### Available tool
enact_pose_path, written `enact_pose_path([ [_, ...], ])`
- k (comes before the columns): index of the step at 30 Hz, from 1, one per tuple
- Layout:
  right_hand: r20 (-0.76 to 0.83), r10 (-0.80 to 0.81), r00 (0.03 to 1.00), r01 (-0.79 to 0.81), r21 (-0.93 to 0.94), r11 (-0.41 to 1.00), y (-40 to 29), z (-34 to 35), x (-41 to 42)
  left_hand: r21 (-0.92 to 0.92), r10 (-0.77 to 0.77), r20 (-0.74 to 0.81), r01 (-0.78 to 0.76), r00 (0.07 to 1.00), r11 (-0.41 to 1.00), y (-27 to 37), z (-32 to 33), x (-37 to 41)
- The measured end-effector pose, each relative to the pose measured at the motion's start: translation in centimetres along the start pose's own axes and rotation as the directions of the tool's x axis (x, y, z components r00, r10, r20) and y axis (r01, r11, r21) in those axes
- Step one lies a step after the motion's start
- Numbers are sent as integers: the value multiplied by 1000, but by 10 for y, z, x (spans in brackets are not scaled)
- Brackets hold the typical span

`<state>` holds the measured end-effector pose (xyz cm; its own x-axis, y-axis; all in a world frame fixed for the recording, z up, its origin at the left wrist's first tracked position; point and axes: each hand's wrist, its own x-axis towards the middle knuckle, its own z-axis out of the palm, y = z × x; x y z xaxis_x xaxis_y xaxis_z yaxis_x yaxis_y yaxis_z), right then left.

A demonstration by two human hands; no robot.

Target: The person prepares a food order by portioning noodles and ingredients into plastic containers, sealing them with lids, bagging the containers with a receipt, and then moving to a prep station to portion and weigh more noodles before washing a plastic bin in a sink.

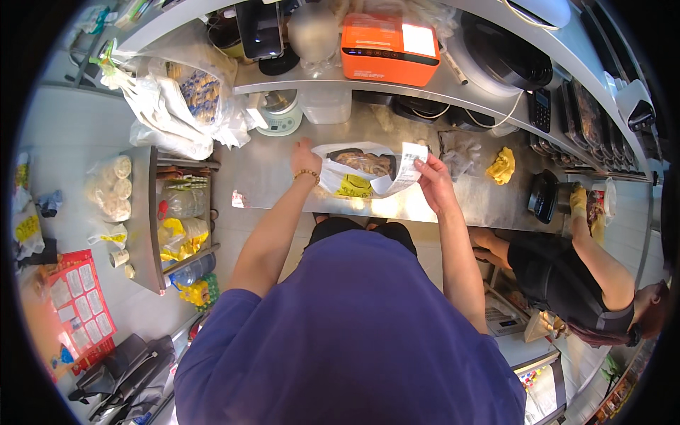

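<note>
A white plastic bag (332, 178) with a yellow printed patch lies on the steel counter in front of me. Inside its open mouth sits a black food container (366, 162) with a clear lid, holding sliced food. At the bag's upper left edge is my left hand (306, 160), a beaded bracelet on the wrist; its fingertips are partly hidden, so its hold on the bag is unclear. My right hand (436, 180) pinches a printed paper receipt (409, 167) between thumb and fingers at the bag's right side.
Behind the bag stand a kitchen scale (280, 123) and stacked clear tubs (325, 104). An orange device (390, 48) rests on the shelf above. Rightward lie a grey rag (459, 151), a yellow cloth (501, 166) and a black container (543, 196). A co-worker (563, 281) with gloved hand stands at right.
</note>
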<state>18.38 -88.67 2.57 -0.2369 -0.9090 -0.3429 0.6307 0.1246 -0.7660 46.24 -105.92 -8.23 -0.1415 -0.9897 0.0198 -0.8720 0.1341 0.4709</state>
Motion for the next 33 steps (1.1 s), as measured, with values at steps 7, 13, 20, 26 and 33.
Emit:
enact_pose_path([
  [7,41,18,999,-18,-15,1000,-4,1,8,-269,775,367,-739,514,618,77,-14,-33],
  [13,-56,14,998,-8,116,993,-4,-21,-1,282,261,842,-799,471,531,27,-44,-4],
  [20,-62,-95,994,100,85,991,-6,-8,8,557,340,608,-691,718,461,93,-95,-22],
  [26,-86,-149,985,156,72,985,-25,8,5,375,318,440,-494,840,785,59,-150,-33],
  [33,-55,-164,985,114,-507,854,-36,63,11,234,145,203,-192,968,953,37,-120,-9],
])
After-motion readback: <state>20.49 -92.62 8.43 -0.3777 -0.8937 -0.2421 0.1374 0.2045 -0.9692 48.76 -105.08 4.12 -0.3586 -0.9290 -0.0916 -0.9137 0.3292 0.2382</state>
